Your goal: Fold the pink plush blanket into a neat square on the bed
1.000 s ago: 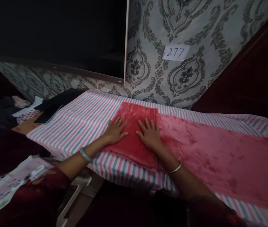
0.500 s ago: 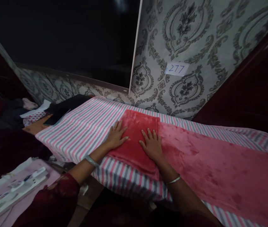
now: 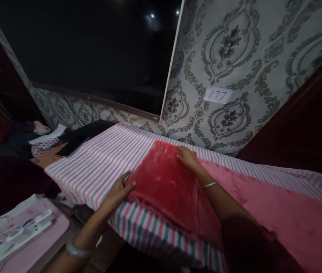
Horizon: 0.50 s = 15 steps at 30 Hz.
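Observation:
A red plush cloth (image 3: 163, 182) lies folded over at its left end on a striped sheet, and its lighter pink length (image 3: 277, 204) stretches away to the right. My left hand (image 3: 118, 191) is at the near left corner of the folded part, thumb and forefinger apart, the thumb touching the cloth's edge. Across the fold, my right hand (image 3: 188, 156) has its fingers bent on the far edge near the right corner and appears to grip the cloth there. Its fingertips are partly hidden.
The striped sheet (image 3: 92, 167) covers a long surface against the patterned wall (image 3: 229, 49). A large dark screen (image 3: 92, 49) hangs above. At left are a dark phone or tablet (image 3: 72, 146), a white power strip (image 3: 15, 240) on a pink stool (image 3: 60, 223), and heaped clothes.
Both hands lay flat on the folded part before. My left hand has drawn back to its near left corner, and my right hand has reached to the far edge. The camera view has shifted slightly.

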Tool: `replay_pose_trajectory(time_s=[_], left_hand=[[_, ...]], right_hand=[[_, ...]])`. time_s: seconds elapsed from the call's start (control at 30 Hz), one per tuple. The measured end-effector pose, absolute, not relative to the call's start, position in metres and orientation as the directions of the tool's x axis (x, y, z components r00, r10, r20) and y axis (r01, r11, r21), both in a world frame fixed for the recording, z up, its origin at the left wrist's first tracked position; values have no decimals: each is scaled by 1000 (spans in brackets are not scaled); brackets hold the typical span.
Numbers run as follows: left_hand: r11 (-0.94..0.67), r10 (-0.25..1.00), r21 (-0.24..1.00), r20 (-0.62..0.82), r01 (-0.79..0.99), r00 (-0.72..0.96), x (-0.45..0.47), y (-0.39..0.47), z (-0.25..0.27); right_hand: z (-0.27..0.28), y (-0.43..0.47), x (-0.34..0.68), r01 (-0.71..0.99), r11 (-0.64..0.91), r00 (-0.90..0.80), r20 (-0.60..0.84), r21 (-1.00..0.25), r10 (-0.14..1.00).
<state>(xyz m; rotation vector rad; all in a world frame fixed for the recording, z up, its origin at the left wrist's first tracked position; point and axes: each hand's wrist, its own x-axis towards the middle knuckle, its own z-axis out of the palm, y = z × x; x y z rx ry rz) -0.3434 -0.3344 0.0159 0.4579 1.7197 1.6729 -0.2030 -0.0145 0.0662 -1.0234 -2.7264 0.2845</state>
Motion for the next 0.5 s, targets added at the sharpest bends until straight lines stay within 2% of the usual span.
replay_pose_trajectory(time_s=[0.17, 0.33, 0.43, 0.5], left_hand=[[-31, 614, 929, -274, -369, -741, -322, -351, 15], [-47, 611, 895, -325, -443, -722, -306, -346, 22], [-93, 653, 921, -231, -379, -721, -297, -339, 15], [-130, 637, 955, -127, -268, -761, -293, -335, 3]], right_hand=[[67, 29, -231, 648, 709, -748, -58, -279, 661], [64, 54, -241, 671, 670, -739, -219, -318, 637], [59, 56, -242, 680, 643, -731, -259, -353, 631], [54, 51, -240, 668, 637, -740, -247, -385, 626]])
